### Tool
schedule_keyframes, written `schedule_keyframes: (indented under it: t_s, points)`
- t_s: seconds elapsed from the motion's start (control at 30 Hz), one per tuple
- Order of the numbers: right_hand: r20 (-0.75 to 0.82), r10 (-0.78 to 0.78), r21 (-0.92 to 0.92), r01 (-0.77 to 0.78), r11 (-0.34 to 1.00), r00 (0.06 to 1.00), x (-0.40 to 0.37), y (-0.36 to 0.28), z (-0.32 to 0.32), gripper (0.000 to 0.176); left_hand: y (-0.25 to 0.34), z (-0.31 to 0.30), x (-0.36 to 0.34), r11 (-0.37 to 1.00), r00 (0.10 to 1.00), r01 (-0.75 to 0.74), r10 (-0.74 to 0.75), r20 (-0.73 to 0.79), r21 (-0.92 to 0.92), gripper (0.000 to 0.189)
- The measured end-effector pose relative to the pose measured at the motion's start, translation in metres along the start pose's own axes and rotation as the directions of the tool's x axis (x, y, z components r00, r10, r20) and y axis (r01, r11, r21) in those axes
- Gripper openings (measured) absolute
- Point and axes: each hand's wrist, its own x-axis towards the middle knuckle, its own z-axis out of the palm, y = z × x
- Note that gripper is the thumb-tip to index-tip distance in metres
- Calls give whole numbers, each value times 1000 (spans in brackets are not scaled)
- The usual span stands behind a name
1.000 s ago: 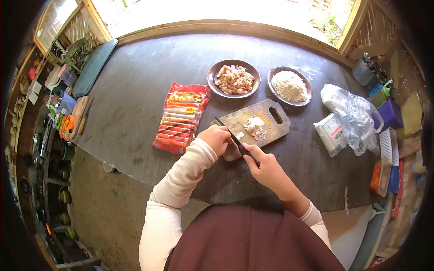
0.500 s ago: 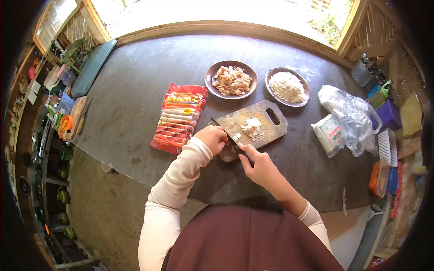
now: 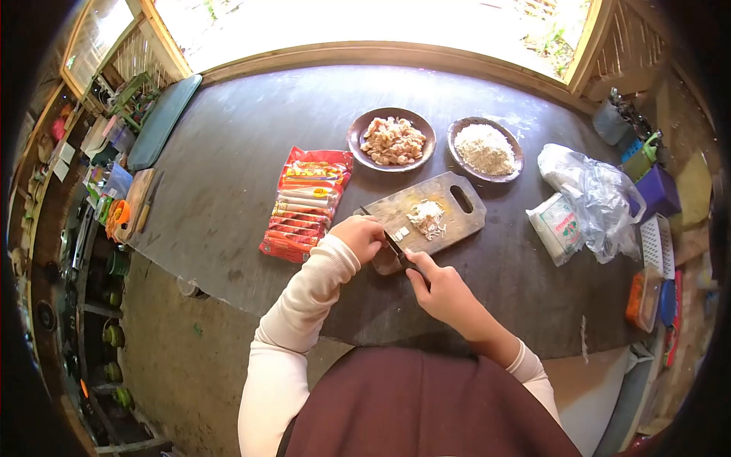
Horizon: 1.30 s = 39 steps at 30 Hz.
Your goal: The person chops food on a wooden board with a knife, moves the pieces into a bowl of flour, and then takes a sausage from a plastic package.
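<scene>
My right hand point(image 3: 440, 288) is wrapped round the dark handle of a knife point(image 3: 409, 261). Its blade slants up and left across the lower left part of a wooden cutting board point(image 3: 454, 221). At that end of the board, my left hand point(image 3: 359, 237) has its fingers bent and pressed together close beside the blade; what they hold is hidden. A few small white cut pieces point(image 3: 401, 234) lie just right of the blade. Farther right on the board is a heap of finely chopped pale bits point(image 3: 427, 218).
Left of the board lies a red packet of sausages point(image 3: 308, 204). Beyond it stand a bowl of sliced pinkish pieces point(image 3: 392, 140) and a bowl of white powder point(image 3: 485, 149). A clear plastic bag point(image 3: 607, 202) and a white packet point(image 3: 557, 227) sit at right.
The view has shifted slightly. The right hand and knife handle have moved a little down and right, while the left hand stays at the board's left end.
</scene>
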Motion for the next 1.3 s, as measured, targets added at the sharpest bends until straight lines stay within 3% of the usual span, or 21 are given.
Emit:
schedule_keyframes:
  t_s: [0.17, 0.33, 0.63, 1.13, 1.3]
  points:
    - [3, 6, -11, -6, 1000, 1000, 1, 1, 0, 25, 1, 0, 1, 1000, 1000, 14, -14, 8, 1, 9]
    - [-27, -31, -159, 26, 987, 999, 11, 1, 6, 24, 0, 1, -1, 1000, 1000, 10, -10, 7, 15, 10]
    - [2, 25, 13, -25, 1000, 1000, 9, -2, -4, 24, -2, 2, 0, 1000, 1000, 17, -17, 20, -2, 11]
    - [-26, -57, -170, 52, 984, 998, 12, 4, 13, 25, 0, 0, 0, 997, 997, 70, -70, 36, 8, 11]
    - [1, -15, -26, 15, 1000, 1000, 16, 3, 2, 27, -1, 1, 0, 998, 998, 55, -55, 16, 0, 12]
